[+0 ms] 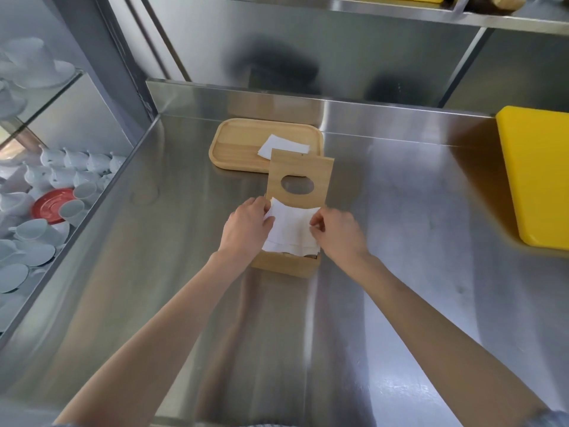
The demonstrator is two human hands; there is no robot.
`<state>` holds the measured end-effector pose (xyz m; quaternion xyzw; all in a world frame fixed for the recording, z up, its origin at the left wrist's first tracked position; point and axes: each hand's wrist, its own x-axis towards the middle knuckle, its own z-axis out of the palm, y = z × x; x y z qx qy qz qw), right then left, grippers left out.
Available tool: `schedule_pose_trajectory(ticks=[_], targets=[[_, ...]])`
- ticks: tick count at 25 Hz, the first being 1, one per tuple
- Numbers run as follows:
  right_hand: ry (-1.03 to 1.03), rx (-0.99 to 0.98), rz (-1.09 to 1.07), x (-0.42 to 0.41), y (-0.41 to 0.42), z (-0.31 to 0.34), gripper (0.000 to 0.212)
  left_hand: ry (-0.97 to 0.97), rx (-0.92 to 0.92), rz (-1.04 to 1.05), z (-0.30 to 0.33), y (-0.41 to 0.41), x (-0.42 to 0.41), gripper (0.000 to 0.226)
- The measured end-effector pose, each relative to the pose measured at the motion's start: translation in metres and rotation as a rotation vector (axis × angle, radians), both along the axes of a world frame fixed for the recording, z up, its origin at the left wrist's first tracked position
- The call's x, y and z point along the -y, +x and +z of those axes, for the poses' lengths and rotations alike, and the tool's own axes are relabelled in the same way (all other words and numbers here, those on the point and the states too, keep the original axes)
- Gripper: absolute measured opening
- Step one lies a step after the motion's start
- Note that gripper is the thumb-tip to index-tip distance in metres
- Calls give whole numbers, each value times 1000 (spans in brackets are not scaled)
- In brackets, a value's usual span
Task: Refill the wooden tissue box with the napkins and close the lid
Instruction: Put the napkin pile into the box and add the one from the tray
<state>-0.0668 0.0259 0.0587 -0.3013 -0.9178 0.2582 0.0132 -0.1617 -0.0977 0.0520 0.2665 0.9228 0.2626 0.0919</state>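
Observation:
The wooden tissue box (284, 265) sits mid-counter with its lid (300, 177) raised upright at the far side, an oval hole in it. A stack of white napkins (292, 228) lies in the box, its far corner sticking up against the lid. My left hand (248, 228) grips the stack's left edge, and my right hand (337, 232) pinches its right edge. Behind the box, a wooden tray (237, 143) holds more white napkins (281, 146), partly hidden by the lid.
The steel counter (385, 241) has a raised back edge. A yellow cutting board (535, 177) lies at the right. Left of the counter, a lower shelf holds several white cups (70, 171) and a red saucer (50, 206).

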Motion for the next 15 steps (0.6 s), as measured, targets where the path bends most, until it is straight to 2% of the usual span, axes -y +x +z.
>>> schedule_pose_trajectory(ticks=[5,8,15], targets=[[217,167,116,2,-9,2,26,-274,-192,-109,-4,-3,-5,22],[344,257,199,2,-14,-1,26,-385,-221,-160,-8,-3,-9,21],[327,262,216,-3,-12,-11,29,-391,-187,-152,-12,5,-7,18]])
